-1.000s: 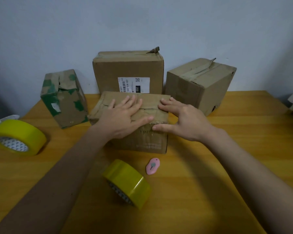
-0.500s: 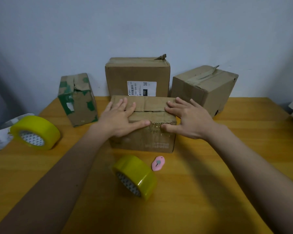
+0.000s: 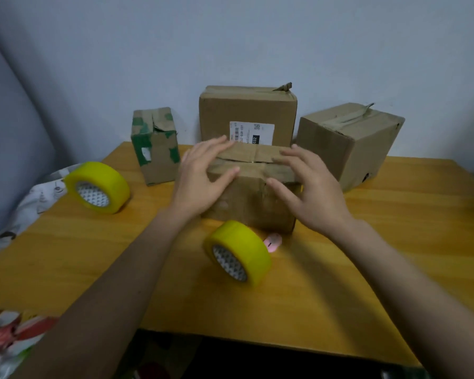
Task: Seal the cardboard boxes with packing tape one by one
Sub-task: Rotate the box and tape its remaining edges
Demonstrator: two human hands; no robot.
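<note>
A pale blue wall backs the wooden table (image 3: 394, 242), where we see a small cardboard box (image 3: 253, 206) in the middle, its top flaps folded shut with a dark seam between them. Our left hand (image 3: 203, 181) lies over the box's left end, fingers straight and spread, thumb across the near flap — pressing, not gripping. Our right hand (image 3: 311, 192) hangs at the right end with fingers spread and lightly bent; whether it touches the cardboard we cannot tell. Just near of the box a yellow tape roll (image 3: 240, 251) stands on edge, a pink cutter (image 3: 272, 242) beside it. A second tape roll (image 3: 97, 187) sits far left. Behind stand a labelled box (image 3: 248, 113), a tilted box (image 3: 348, 143) at right and a green-patched box (image 3: 155, 146) at left.
</note>
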